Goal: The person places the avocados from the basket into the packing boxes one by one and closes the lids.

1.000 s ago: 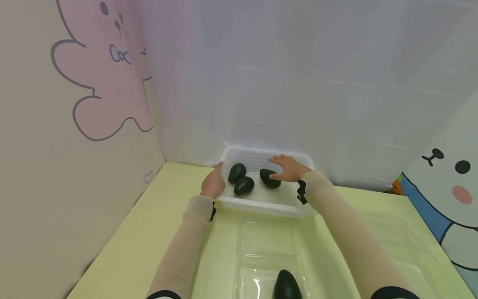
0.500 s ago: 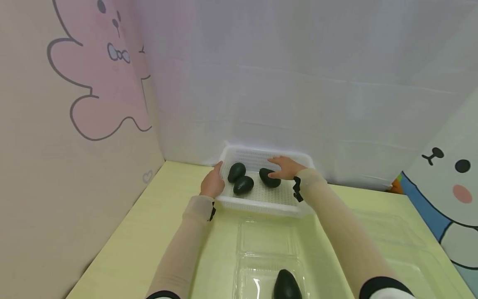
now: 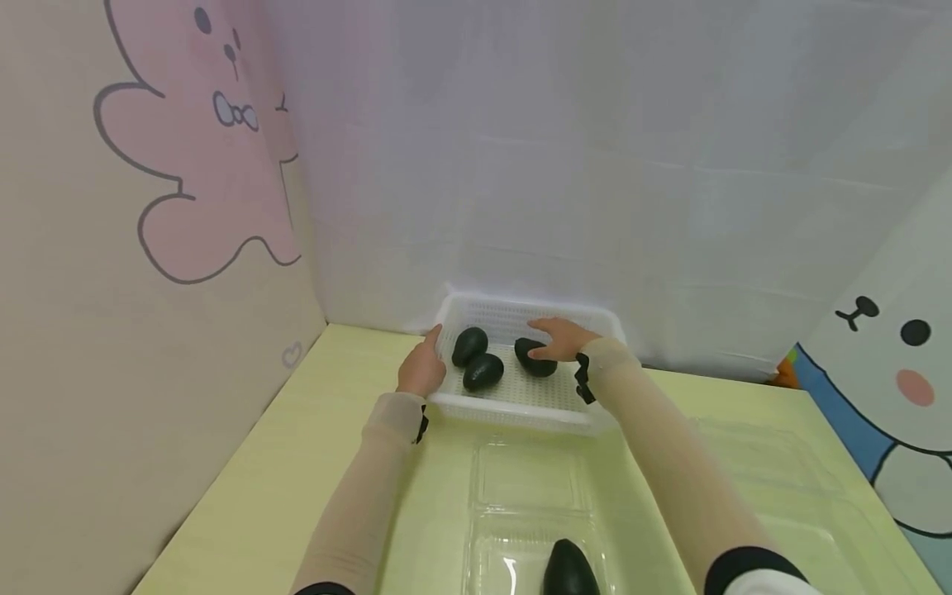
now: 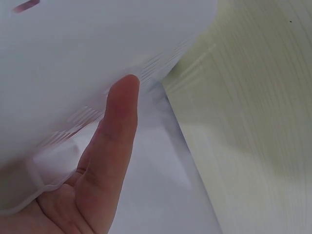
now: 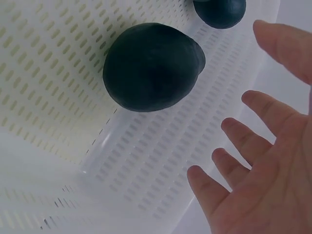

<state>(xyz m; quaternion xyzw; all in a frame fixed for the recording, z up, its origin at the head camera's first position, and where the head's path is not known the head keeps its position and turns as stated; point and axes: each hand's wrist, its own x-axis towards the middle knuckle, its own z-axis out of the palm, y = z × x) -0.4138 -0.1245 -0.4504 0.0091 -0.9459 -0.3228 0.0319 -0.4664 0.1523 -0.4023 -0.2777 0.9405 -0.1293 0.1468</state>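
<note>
Head view shows the right hand (image 3: 567,339) over an avocado (image 3: 537,366) in a white basket (image 3: 521,411); right wrist view shows its fingers spread, apart from the fruit. Left wrist view alone shows the left hand (image 4: 100,175) with a straight finger against the basket's outside; whether it grips, I cannot tell.

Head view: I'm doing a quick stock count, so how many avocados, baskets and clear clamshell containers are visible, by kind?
Dark green avocados: 4
White perforated plastic basket: 1
Clear plastic clamshell containers: 2
Total: 7
</note>
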